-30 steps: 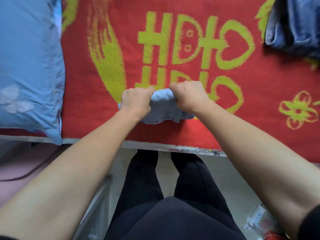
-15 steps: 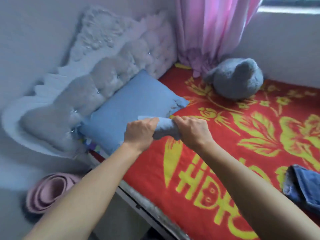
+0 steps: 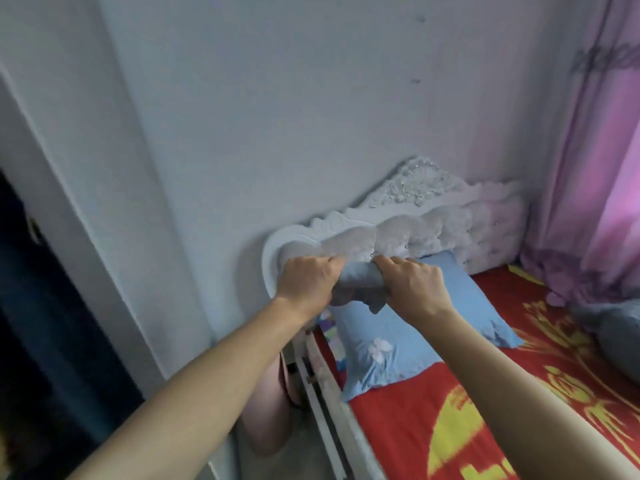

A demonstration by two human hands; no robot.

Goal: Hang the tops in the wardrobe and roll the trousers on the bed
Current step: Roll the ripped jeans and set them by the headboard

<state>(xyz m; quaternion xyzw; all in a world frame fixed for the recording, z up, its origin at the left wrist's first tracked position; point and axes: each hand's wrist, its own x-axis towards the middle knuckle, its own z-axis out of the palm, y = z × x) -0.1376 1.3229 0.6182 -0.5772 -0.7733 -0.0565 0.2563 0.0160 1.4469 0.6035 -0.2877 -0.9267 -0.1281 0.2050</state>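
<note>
Your fingers [image 3: 332, 263] clamp the rolled trousers [image 3: 360, 284] from both ends, lifted above the pillow [image 3: 398, 341]; next, set them down.

Pale grey-blue rolled trousers [image 3: 360, 277]; blue pillow [image 3: 398, 341] with a white flower; red blanket [image 3: 485, 427] patterned yellow; pink curtain [image 3: 595, 168].

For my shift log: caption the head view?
Both hands, left and right, hold rolled grey trousers above the blue pillow.
</note>
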